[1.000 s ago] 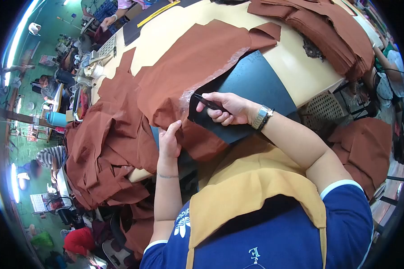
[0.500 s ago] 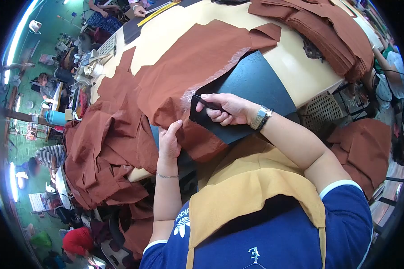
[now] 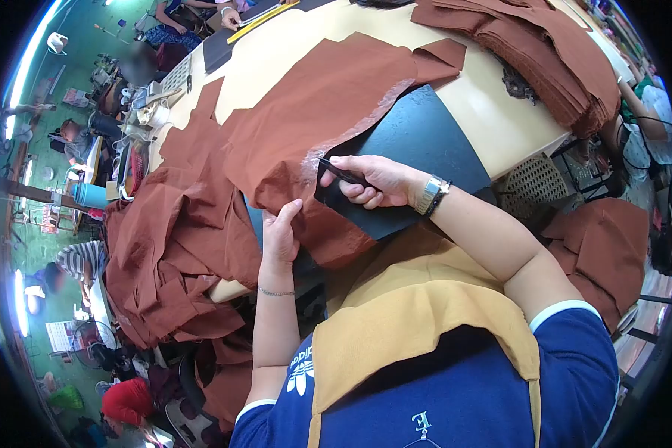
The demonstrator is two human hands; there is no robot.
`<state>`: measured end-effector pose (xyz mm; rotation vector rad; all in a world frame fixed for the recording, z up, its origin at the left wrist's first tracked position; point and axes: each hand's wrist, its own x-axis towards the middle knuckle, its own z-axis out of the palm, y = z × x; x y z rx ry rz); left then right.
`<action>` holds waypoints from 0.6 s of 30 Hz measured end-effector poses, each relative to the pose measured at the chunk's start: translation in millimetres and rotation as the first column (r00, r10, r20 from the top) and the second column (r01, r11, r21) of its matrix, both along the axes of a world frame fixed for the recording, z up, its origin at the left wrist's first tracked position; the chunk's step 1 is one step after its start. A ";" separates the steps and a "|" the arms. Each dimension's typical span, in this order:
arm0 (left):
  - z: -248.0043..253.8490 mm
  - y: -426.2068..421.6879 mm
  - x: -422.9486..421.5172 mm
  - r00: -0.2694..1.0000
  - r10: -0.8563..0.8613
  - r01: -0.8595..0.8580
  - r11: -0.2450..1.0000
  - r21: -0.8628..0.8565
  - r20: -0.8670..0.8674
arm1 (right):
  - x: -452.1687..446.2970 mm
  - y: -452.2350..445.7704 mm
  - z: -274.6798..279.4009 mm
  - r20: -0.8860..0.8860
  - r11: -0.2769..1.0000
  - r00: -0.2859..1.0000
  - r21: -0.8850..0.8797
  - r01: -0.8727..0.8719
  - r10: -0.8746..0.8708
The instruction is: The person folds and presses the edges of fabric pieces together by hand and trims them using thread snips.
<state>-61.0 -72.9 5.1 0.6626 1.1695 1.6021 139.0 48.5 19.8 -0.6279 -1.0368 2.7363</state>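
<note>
My right hand [image 3: 381,181] is closed around a slim black tool [image 3: 345,173], whose tip points at the edge of a reddish-brown cloth [image 3: 313,97]. Whitish marks run along that edge. Under the cloth lies a dark blue-grey sheet [image 3: 433,134], which also shows beneath my right hand. My left hand [image 3: 281,228] pinches the near part of the cloth, its thumb on top and its other fingers mostly hidden. To the left, more brown cloth [image 3: 172,254] is heaped in crumpled folds over the table edge.
A stack of brown cloth [image 3: 534,60] lies on the pale table [image 3: 485,97] at the upper right. A yellow ruler [image 3: 261,22] is at the far edge, near another person's hand [image 3: 231,18]. More brown cloth [image 3: 605,246] and a perforated basket [image 3: 534,183] are at the right.
The black tool has tilted slightly and its tip has shifted a little at the cloth edge. My left hand keeps its hold. Another person's hand has come beside the yellow ruler.
</note>
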 end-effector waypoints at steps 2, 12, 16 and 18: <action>0.2 0.3 -0.1 1.000 -0.009 0.008 1.000 -0.003 -0.021 | -0.9 1.3 -1.8 -0.018 1.000 1.000 0.015 0.004 -0.003; -7.7 -7.6 -7.8 0.998 -0.011 0.005 0.995 -0.097 -0.058 | 6.5 -3.7 0.3 -0.007 0.992 0.997 0.096 0.080 -0.079; 27.2 -59.8 10.3 0.925 -0.261 0.208 0.956 -0.208 -0.276 | 42.1 14.8 16.9 0.055 0.907 0.967 0.363 0.211 -0.247; 65.4 -84.7 -1.7 0.802 -0.525 0.383 0.818 -0.429 -0.285 | 71.6 34.5 20.2 0.111 0.812 0.928 0.529 0.248 -0.356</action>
